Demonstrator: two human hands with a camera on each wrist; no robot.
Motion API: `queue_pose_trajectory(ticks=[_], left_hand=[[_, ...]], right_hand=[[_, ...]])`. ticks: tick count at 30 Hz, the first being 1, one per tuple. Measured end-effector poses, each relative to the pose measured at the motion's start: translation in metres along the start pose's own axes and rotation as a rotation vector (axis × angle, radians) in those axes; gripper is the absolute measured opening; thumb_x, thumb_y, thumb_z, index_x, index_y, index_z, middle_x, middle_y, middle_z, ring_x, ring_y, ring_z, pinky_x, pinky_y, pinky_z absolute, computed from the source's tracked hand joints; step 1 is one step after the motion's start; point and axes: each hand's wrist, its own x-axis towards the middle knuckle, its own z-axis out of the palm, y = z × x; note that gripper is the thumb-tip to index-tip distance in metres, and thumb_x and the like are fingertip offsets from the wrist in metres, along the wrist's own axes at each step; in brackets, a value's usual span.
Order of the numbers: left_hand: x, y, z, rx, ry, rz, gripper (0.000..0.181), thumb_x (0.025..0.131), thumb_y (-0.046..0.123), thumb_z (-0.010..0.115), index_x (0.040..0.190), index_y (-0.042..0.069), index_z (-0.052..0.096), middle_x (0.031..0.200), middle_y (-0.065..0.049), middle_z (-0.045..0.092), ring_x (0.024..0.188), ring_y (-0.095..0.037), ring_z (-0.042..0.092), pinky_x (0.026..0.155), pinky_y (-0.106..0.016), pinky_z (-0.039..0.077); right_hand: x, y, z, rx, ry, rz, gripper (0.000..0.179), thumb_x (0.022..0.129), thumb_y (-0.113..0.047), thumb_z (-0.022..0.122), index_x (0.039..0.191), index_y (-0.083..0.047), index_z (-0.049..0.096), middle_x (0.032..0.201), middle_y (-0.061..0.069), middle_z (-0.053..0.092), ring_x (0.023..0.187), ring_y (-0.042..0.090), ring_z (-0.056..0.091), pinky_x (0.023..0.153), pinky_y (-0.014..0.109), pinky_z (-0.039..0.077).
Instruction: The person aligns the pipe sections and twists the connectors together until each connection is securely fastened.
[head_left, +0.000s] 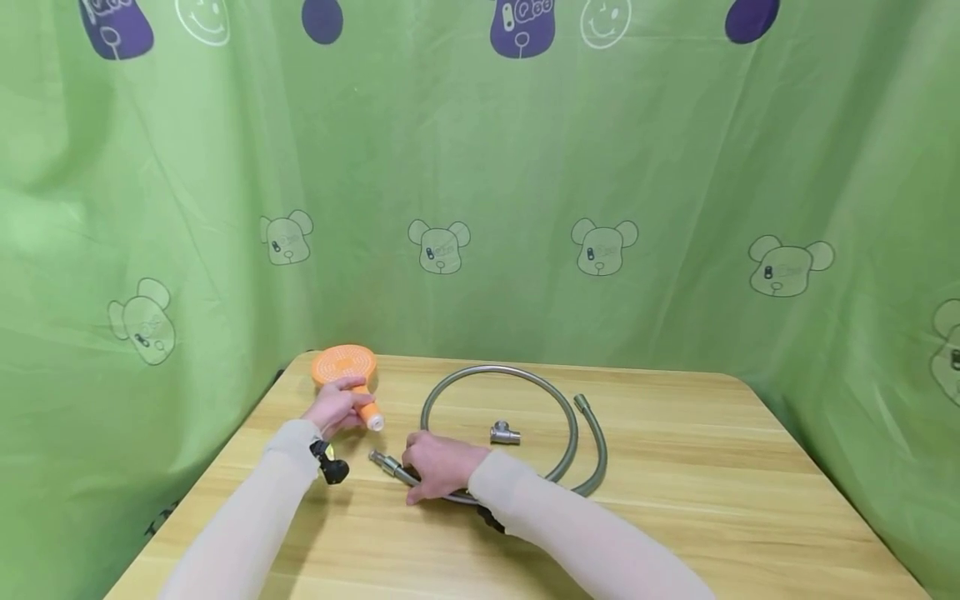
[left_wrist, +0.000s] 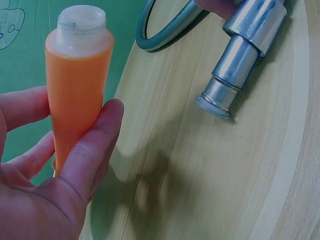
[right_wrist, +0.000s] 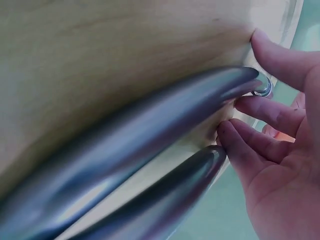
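My left hand (head_left: 336, 407) grips an orange shower head (head_left: 345, 363) by its handle at the table's left side. In the left wrist view, thumb and fingers wrap the orange handle (left_wrist: 77, 95), its white threaded end (left_wrist: 81, 25) pointing up. A grey metal shower hose (head_left: 573, 433) lies looped on the table. Over the loop's near left part is my right hand (head_left: 442, 467), with the hose's metal connector (left_wrist: 235, 67) pointing toward the shower head. In the right wrist view, the thumb (right_wrist: 280, 57) stands apart from the fingers, with the hose (right_wrist: 135, 130) between them.
A small chrome valve fitting (head_left: 505, 433) lies inside the hose loop. The hose's other end (head_left: 582, 403) lies to the right of the loop. Behind the wooden table (head_left: 720, 467) hangs a green curtain (head_left: 510, 150) with printed bear heads.
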Motion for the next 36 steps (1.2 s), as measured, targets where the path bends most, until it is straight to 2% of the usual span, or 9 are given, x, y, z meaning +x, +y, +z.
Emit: queue_pose_trajectory(ticks=[7, 15, 21, 28, 33, 36], left_hand=[[-0.003, 0.000, 0.000, -0.013, 0.010, -0.006, 0.067, 0.093, -0.004, 0.061, 0.152, -0.005, 0.030, 0.124, -0.025, 0.050, 0.080, -0.018, 0.065, 0.072, -0.032, 0.058], [-0.007, -0.001, -0.005, 0.007, 0.024, 0.025, 0.065, 0.093, -0.005, 0.061, 0.151, -0.006, 0.032, 0.118, -0.024, 0.053, 0.076, -0.017, 0.066, 0.068, -0.030, 0.058], [-0.005, -0.004, -0.013, -0.001, 0.019, 0.013, 0.070, 0.093, -0.004, 0.061, 0.154, -0.005, 0.027, 0.121, -0.024, 0.053, 0.077, -0.017, 0.066, 0.072, -0.032, 0.059], [-0.007, -0.003, -0.016, 0.033, 0.037, 0.013, 0.069, 0.092, -0.004, 0.063, 0.153, -0.004, 0.030, 0.119, -0.024, 0.056, 0.078, -0.017, 0.067, 0.076, -0.035, 0.061], [-0.008, -0.001, -0.016, 0.032, 0.050, 0.016, 0.068, 0.093, -0.004, 0.062, 0.153, -0.004, 0.030, 0.133, -0.029, 0.047, 0.081, -0.017, 0.067, 0.082, -0.036, 0.060], [-0.009, 0.000, -0.015, 0.013, 0.057, 0.024, 0.067, 0.092, -0.005, 0.062, 0.152, -0.003, 0.031, 0.140, -0.031, 0.041, 0.083, -0.018, 0.066, 0.082, -0.036, 0.059]], right_hand=[[0.000, -0.006, -0.001, -0.064, 0.021, 0.003, 0.022, 0.085, -0.038, 0.078, 0.081, -0.019, 0.066, 0.090, -0.005, 0.058, 0.074, 0.006, 0.049, 0.063, 0.018, 0.046], [-0.002, -0.013, -0.005, -0.065, 0.011, 0.066, 0.016, 0.087, -0.031, 0.076, 0.087, -0.017, 0.069, 0.086, -0.005, 0.060, 0.069, 0.006, 0.051, 0.061, 0.018, 0.048], [-0.002, -0.015, -0.007, 0.000, 0.032, 0.110, 0.016, 0.086, -0.019, 0.075, 0.078, -0.017, 0.062, 0.074, -0.007, 0.057, 0.060, 0.006, 0.052, 0.055, 0.017, 0.046], [-0.003, -0.019, -0.009, 0.098, 0.101, 0.170, 0.020, 0.083, -0.006, 0.071, 0.072, -0.017, 0.059, 0.075, -0.004, 0.061, 0.060, 0.007, 0.052, 0.055, 0.017, 0.047], [-0.005, -0.020, -0.012, 0.221, 0.143, 0.213, 0.024, 0.083, -0.003, 0.070, 0.069, -0.017, 0.057, 0.067, -0.005, 0.056, 0.055, 0.007, 0.049, 0.050, 0.019, 0.045], [-0.006, -0.020, -0.013, 0.256, 0.161, 0.228, 0.027, 0.082, -0.003, 0.070, 0.067, -0.018, 0.054, 0.064, -0.006, 0.053, 0.054, 0.007, 0.047, 0.048, 0.020, 0.043]])
